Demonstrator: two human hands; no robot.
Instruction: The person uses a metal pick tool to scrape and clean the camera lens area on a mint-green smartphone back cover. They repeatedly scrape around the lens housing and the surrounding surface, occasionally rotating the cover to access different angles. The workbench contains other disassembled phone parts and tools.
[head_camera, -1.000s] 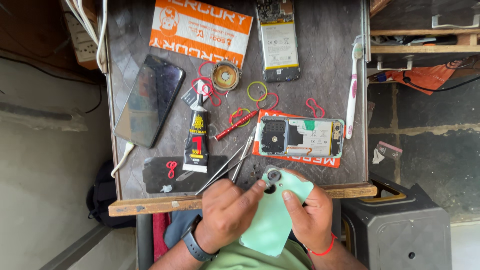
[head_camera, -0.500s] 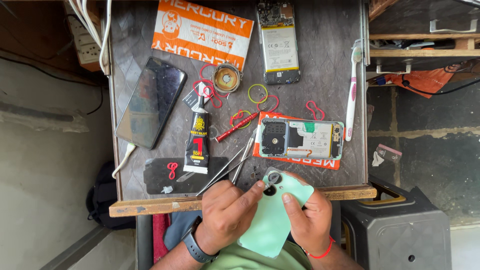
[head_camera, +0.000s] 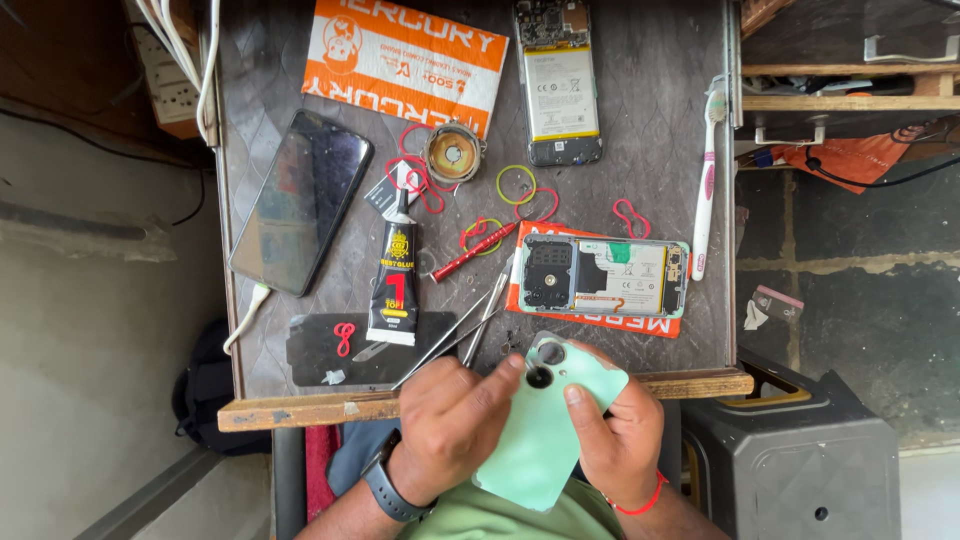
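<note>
A mint-green phone back cover (head_camera: 548, 430) with two round camera holes is held tilted over the front edge of the work table (head_camera: 300, 408). My right hand (head_camera: 615, 430) grips its right side, index finger on its face. My left hand (head_camera: 450, 425), with a dark watch on the wrist, presses a fingertip at the lower camera hole. Just beyond, an opened phone (head_camera: 600, 277) lies on an orange packet. Tweezers (head_camera: 455, 332) lie close to my left hand.
On the table lie a black glue tube (head_camera: 395, 275), a red screwdriver (head_camera: 475, 252), a dark phone (head_camera: 302, 200) on a cable, a second opened phone (head_camera: 558, 85), a toothbrush (head_camera: 706, 180), a round tin (head_camera: 453, 153), rubber bands and a black panel (head_camera: 365, 347). A black stool (head_camera: 800, 460) stands at the right.
The green cover and both hands stay in nearly the same place; my left fingertip has shifted slightly at the camera holes.
</note>
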